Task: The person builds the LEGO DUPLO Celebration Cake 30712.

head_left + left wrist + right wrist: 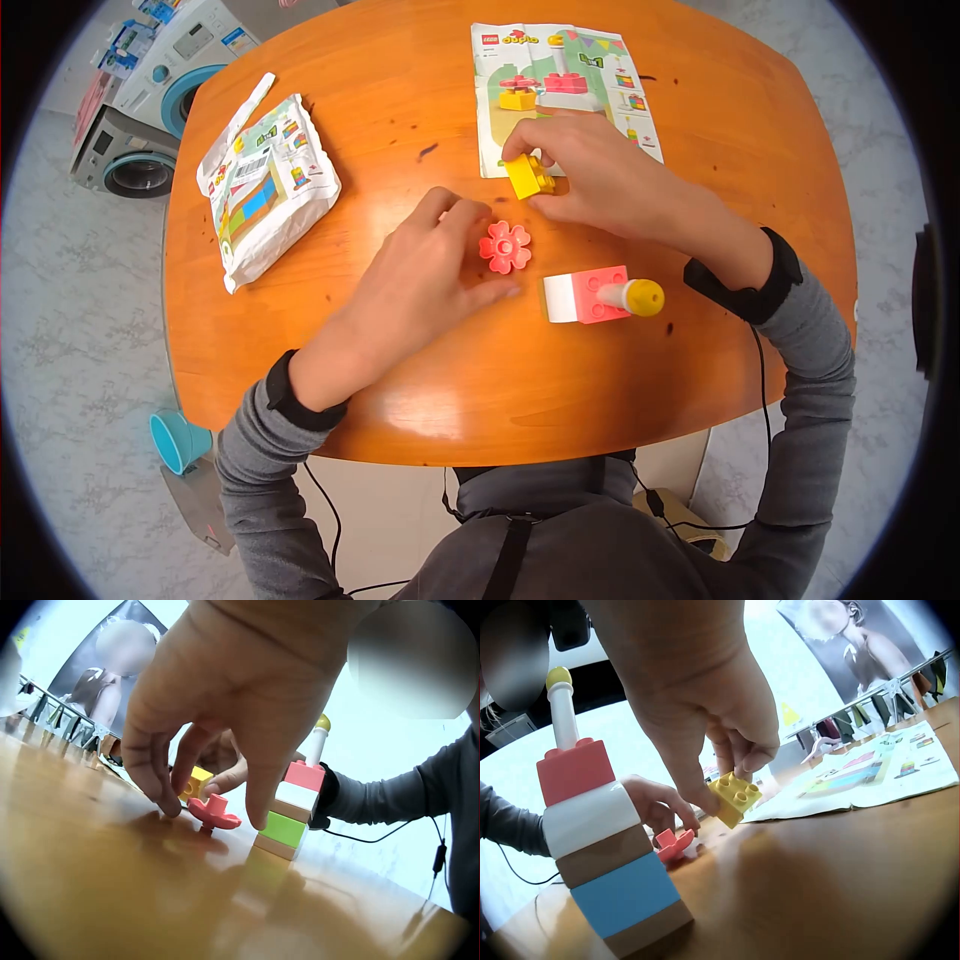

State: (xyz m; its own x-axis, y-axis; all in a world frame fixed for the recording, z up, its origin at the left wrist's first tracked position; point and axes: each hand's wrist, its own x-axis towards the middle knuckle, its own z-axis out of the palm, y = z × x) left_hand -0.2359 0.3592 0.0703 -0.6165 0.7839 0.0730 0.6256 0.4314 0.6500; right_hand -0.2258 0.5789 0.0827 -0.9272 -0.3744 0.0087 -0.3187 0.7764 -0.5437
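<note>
Between thumb and fingers my right hand (600, 170) pinches a yellow toy brick (529, 177), its studs facing right in the head view. A pink flower piece (505, 247) lies on the table just below that brick. My left hand (400, 275) is beside the flower, thumb and fingers spread apart around its left side and holding nothing. To the right stands a stacked brick tower (615, 847) with brown, coloured, white and pink layers. On its top is a pale candle piece with a yellow tip (645, 297).
A printed instruction sheet (490, 120) lies at the back of the wooden table (420, 390), partly under my right hand. At the left is a torn white packet (310, 200). Washing machines (150, 170) and a blue bin (180, 442) stand on the floor beyond the table edge.
</note>
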